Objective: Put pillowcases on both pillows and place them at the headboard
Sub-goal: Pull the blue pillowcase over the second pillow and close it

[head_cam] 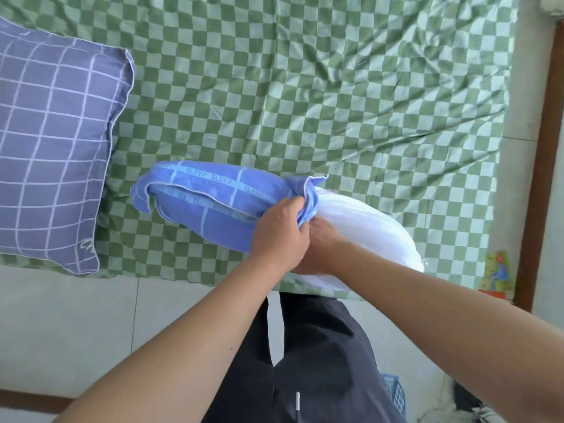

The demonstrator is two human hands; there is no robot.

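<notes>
A white pillow (366, 227) lies on the bed near its front edge, its left half inside a blue pillowcase (213, 206) printed with "SLEEP". My left hand (280, 233) grips the bunched open edge of the pillowcase from above. Just to the right and beneath it, my right hand (323, 242) is at the same bunched edge against the white pillow; its fingers are mostly hidden. A second pillow (52, 148) in a purple pillowcase with a white grid lies at the left of the bed.
The bed wears a green-and-white checked sheet (305, 87), wrinkled at the right. A brown wooden frame (540, 178) runs along the bed's right side. I stand at the front edge on a pale tiled floor (76, 325); a blue basket (395, 392) sits by my legs.
</notes>
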